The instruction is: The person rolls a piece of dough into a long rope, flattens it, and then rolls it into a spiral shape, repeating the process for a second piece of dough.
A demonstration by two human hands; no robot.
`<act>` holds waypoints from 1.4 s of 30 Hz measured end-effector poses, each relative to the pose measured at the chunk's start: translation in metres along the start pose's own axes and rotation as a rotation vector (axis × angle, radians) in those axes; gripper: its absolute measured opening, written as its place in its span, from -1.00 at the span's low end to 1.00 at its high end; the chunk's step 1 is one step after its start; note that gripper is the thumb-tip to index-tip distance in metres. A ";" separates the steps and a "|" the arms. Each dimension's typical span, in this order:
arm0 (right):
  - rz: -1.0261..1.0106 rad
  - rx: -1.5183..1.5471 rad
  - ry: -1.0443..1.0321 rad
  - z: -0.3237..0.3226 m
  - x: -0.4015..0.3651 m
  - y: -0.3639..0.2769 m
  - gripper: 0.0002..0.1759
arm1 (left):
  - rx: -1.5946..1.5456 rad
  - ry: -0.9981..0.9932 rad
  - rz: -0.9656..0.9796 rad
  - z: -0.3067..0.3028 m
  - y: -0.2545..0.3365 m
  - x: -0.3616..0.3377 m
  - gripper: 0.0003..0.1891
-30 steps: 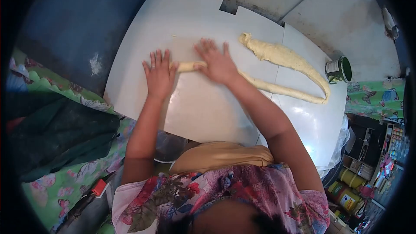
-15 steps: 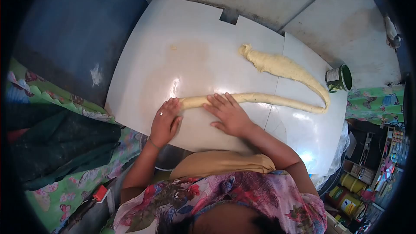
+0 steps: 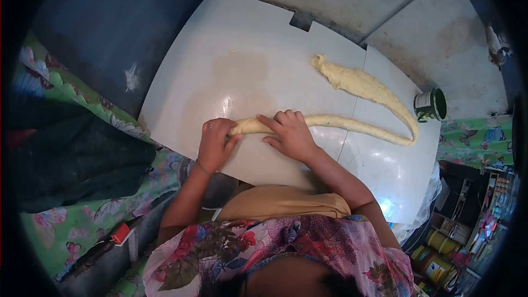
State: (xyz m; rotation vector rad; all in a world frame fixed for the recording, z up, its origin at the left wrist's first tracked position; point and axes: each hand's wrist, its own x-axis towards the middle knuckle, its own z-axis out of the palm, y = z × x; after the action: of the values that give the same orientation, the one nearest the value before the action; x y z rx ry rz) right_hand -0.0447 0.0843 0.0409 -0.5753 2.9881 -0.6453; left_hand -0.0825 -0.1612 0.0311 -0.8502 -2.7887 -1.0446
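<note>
A long rope of pale yellow dough [image 3: 357, 126] lies on the white tabletop. It bends back at the right, and its far part widens into a thicker, rougher strip. My left hand [image 3: 216, 142], wearing a ring, is closed on the rope's left end, with the thumb on the near side. A little to the right, my right hand [image 3: 292, 136] rests across the same rope. Its index finger points left along the dough, the other fingers curl over the far side, and the thumb is near me. A short stretch of dough shows between both hands.
A green bucket [image 3: 430, 104] stands at the table's right edge. A tiny dough scrap [image 3: 232, 52] lies on the white table [image 3: 275, 27]. Walls border the far side. Dark cloth [image 3: 82, 154] hangs at left, and shelves with containers [image 3: 440, 247] are at lower right.
The fingers of my right hand have gone from stretched flat to curled over the rope. My left fingers have bent round its end. The view has shifted slightly.
</note>
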 end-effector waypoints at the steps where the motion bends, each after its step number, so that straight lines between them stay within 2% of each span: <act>1: 0.002 -0.021 -0.036 -0.003 0.001 -0.004 -0.34 | -0.048 -0.037 -0.054 -0.008 0.000 0.007 -0.73; 5: -0.022 -0.135 0.062 0.015 -0.003 -0.010 -0.30 | -0.275 -0.108 -0.374 -0.014 -0.012 0.030 -0.81; 7: -0.044 -0.172 0.125 0.021 -0.008 -0.013 -0.30 | -0.335 -0.105 -0.384 -0.010 -0.030 0.041 -0.80; 9: -0.030 -0.125 0.038 0.020 -0.011 -0.014 -0.32 | -0.424 -0.127 -0.466 -0.010 -0.037 0.053 -0.80; 12: -0.019 -0.078 -0.010 0.019 -0.015 -0.014 -0.34 | -0.873 -0.064 -0.552 -0.005 -0.046 0.065 -0.85; 18: -0.017 -0.057 0.003 0.018 -0.015 -0.015 -0.36 | -1.085 0.028 -0.596 -0.008 -0.045 0.063 -0.86; 22: -0.104 -0.168 0.137 0.023 -0.008 -0.018 -0.32 | -1.003 0.057 -0.653 -0.009 -0.038 0.063 -0.87; 24: -0.075 0.007 0.064 0.030 0.007 -0.020 -0.28 | -0.900 0.013 -0.604 -0.006 -0.044 0.065 -0.86; 25: -0.060 0.092 0.032 0.034 0.014 -0.023 -0.26 | -0.907 -0.068 -0.603 -0.007 -0.044 0.067 -0.86; 27: -0.038 0.003 0.021 0.040 0.023 -0.031 -0.24 | -0.914 -0.221 -0.600 -0.014 -0.043 0.071 -0.82; 30: -0.039 -0.072 0.004 0.039 0.030 -0.034 -0.27 | -0.854 -0.351 -0.404 -0.022 -0.040 0.065 -0.72; 33: -0.081 -0.074 -0.001 0.036 0.028 -0.029 -0.32 | -0.631 -0.395 -0.373 -0.033 -0.034 0.062 -0.63; 36: -0.111 -0.059 -0.038 0.036 0.024 -0.026 -0.39 | -0.692 -0.368 -0.418 -0.039 -0.060 0.070 -0.63; 40: -0.148 -0.045 -0.074 0.032 0.020 -0.027 -0.42 | -0.780 -0.138 -0.450 -0.033 -0.071 0.089 -0.61; 41: -0.155 -0.041 -0.079 0.033 0.019 -0.027 -0.42 | -0.749 -0.092 -0.395 -0.020 -0.082 0.090 -0.65; 42: -0.163 -0.041 -0.074 0.033 0.017 -0.027 -0.42 | -0.524 -0.106 -0.322 -0.020 -0.079 0.092 -0.68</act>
State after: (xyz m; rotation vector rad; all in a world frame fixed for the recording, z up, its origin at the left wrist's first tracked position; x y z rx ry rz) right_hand -0.0474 0.0424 0.0229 -0.8332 2.9129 -0.5586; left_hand -0.2037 -0.1788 0.0196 -0.4942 -2.8359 -1.8876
